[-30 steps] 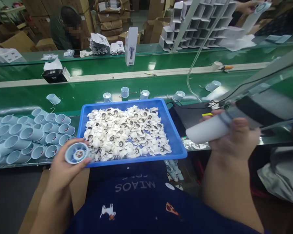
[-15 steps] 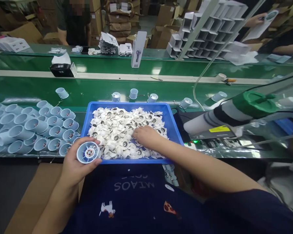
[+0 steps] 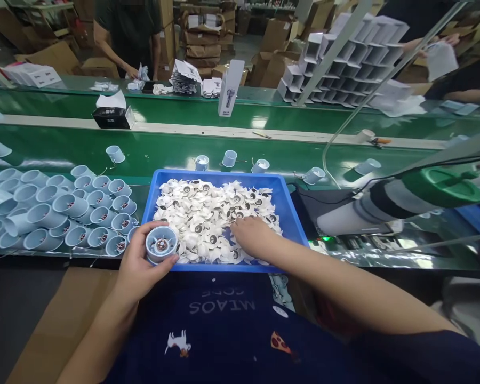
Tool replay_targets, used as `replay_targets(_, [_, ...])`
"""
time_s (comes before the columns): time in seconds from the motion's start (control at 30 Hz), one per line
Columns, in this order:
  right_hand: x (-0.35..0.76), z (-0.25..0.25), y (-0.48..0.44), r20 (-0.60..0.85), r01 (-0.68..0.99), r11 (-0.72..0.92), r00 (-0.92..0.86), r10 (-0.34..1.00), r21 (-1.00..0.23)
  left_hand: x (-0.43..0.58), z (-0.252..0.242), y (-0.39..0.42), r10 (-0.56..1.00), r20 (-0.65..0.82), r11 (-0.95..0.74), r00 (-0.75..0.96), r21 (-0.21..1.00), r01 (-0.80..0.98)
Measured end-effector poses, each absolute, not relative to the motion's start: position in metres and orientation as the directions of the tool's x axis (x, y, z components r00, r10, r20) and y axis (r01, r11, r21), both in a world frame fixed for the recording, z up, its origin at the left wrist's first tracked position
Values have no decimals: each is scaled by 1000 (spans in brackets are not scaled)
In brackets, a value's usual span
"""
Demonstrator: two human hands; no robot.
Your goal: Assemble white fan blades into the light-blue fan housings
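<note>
My left hand is closed around a light blue cylindrical fan housing. Its round open end faces me, showing thin ribs and a coppery motor coil in the centre. It is held at the near left corner of a blue plastic tray. Heaped in the tray are many white fan impellers, some showing a dark ring at the hub. My right hand reaches into the right part of this heap, its fingers bunched and pointing down. The fingertips are hidden, so whatever they pinch cannot be made out.
Stacked light blue housings lie left of the tray. More housings stand along the green conveyor. A white cylinder with a green cap leans at right. Beyond are a tissue pack, white boxes and a co-worker.
The view has shifted slightly. The housing in my left hand has tilted, its open end now turned more upward. My right hand stays among the impellers. The co-worker opposite has reached to the bench.
</note>
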State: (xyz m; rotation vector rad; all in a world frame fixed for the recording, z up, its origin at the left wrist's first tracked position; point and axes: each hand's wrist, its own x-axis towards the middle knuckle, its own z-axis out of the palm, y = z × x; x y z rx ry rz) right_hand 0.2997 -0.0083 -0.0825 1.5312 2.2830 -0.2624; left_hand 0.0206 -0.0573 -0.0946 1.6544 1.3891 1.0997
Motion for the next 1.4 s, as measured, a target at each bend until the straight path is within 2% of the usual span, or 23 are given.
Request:
replay_targets(0.1, [307, -69, -16, -315, 918, 392, -392, 864, -68, 29, -91, -54, 949, 248, -311, 195, 843, 439])
replay_targets(0.17, [310, -57, -24, -228, 877, 410, -464, 856, -249, 38, -88, -53, 918, 247, -375, 310, 798, 471])
replay_targets(0.23, [308, -48, -34, -48, 706, 446, -560, 827, -551, 48, -87, -52, 885, 249, -432, 393, 754, 495])
replay_targets(0.27, [306, -46, -39, 68, 576, 474, -587, 807, -666, 53, -86, -52, 866, 267, -468, 423, 730, 498])
replay_targets(0.3, [302, -44, -44, 176, 464, 515, -595, 784, -721, 58, -86, -52, 844, 296, -509, 447, 705, 494])
replay_targets(0.33, [299, -43, -48, 260, 409, 566, -597, 759, -715, 62, -86, -52, 824, 325, -544, 465, 681, 489])
replay_targets(0.37, [295, -44, -51, 307, 426, 620, -600, 739, -659, 65, -86, -52, 807, 349, -573, 476, 658, 489])
replay_targets(0.43, [289, -44, -54, 333, 532, 676, -602, 726, -511, 69, -85, -53, 790, 382, -605, 479, 614, 508])
replay_targets(0.5, [286, -43, -54, 331, 576, 684, -604, 725, -447, 70, -84, -55, 783, 399, -618, 477, 583, 527])
replay_targets(0.7, [289, -35, -52, 419, 493, 727, -599, 683, -478, 68, -73, -61, 809, 372, -585, 456, 587, 560])
replay_targets(0.9, [297, -38, -50, 368, 453, 724, -646, 669, -520, 70, -70, -63, 837, 275, -520, 473, 667, 533])
replay_targets(1.03, [295, -45, -52, 339, 447, 730, -676, 654, -517, 80, -71, -64, 828, 284, -534, 484, 662, 526])
replay_targets(1.23, [290, -54, -62, 293, 479, 707, -678, 674, -520, 93, -73, -64, 792, 286, -594, 540, 565, 572])
replay_targets(1.4, [288, -60, -63, 327, 446, 689, -646, 689, -571, 97, -73, -66, 806, 339, -582, 485, 609, 540])
